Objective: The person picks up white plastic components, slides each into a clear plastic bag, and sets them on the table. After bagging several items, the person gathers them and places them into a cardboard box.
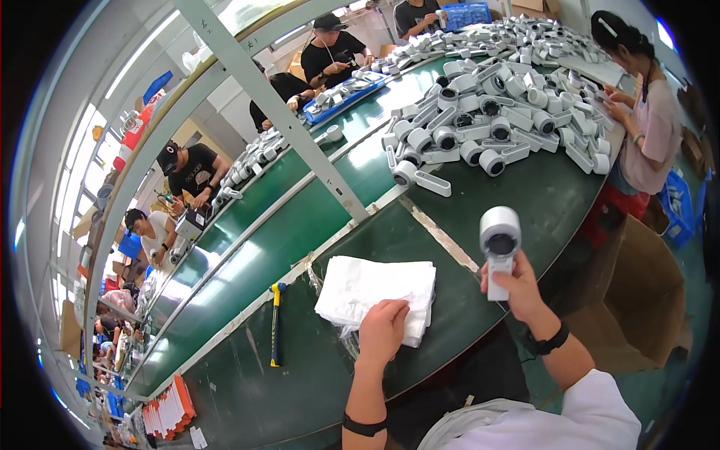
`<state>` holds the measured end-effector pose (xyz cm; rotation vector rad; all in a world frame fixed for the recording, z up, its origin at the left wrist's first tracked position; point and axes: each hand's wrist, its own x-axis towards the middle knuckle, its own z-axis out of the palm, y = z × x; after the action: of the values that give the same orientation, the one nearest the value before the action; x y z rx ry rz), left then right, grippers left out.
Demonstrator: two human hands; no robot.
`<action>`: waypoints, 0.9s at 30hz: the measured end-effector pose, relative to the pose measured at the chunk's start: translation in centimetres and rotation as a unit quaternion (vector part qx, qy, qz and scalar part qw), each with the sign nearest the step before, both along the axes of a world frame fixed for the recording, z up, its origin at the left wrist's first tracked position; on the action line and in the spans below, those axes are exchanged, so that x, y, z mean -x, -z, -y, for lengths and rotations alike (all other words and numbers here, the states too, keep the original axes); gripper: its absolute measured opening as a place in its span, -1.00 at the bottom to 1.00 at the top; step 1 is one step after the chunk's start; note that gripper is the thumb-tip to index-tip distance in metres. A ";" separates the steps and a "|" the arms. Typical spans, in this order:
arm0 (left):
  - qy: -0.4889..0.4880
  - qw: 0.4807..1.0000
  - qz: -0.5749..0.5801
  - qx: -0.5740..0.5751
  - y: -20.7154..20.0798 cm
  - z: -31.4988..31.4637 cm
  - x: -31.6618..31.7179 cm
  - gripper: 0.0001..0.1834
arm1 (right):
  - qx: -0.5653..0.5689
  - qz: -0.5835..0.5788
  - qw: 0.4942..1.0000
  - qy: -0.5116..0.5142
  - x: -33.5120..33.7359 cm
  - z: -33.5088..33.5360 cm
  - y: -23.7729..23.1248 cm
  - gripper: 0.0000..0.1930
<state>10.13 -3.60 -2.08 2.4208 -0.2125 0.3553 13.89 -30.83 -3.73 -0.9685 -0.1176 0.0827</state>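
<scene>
My right hand (514, 286) is wrapped round the handle of a whitish-grey handheld fan (501, 225), held upright above the table's edge. Its round head is on top, with a dark circular opening facing me. A stack of thin white plastic bags (367, 281) lies on the green table. My left hand (384, 330) is on the stack's near side, fingertips pinched together at the top bag. How much of the bag is between those fingers is partly hidden by the hand.
Beyond my hands rises a big heap of similar fans (495, 112). A yellow-and-black hammer (276, 326) lies left of the bags. Orange-and-white boxes (169, 409) sit at lower left. A metal post (285, 120) crosses the view. A cardboard box (634, 292) stands right; co-workers sit around the table.
</scene>
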 end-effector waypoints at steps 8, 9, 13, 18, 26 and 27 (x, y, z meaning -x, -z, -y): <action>-0.081 0.962 -0.104 0.238 -0.7 0.1 0.9 -0.86 | 0.116 -0.081 0.983 -0.117 1.9 -6.8 -3.4 -0.57; -0.074 0.941 -0.103 0.314 -0.7 0.2 1.0 -0.85 | 0.111 -0.080 0.984 -0.116 1.8 -7.6 -3.4 -0.55; -0.071 0.913 -0.123 0.381 -1.3 1.4 1.7 -0.89 | 0.101 -0.059 0.987 -0.108 0.8 -10.0 -3.0 -0.54; -0.070 0.901 -0.116 0.413 -0.6 1.4 2.2 -0.83 | 0.096 -0.059 0.989 -0.100 0.5 -10.9 -3.1 -0.63; -0.093 0.826 -0.103 0.546 0.2 0.8 2.3 -0.84 | 0.135 -0.041 0.990 -0.025 0.4 -10.8 -2.4 -0.69; -0.099 0.801 -0.090 0.583 0.2 0.8 2.2 -0.83 | 0.146 -0.040 0.988 -0.025 0.4 -10.8 -2.4 -0.69</action>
<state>7.90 -4.36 -2.32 1.2174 0.2927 0.2284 13.47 -20.07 -1.37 -1.2530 -0.0568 0.1883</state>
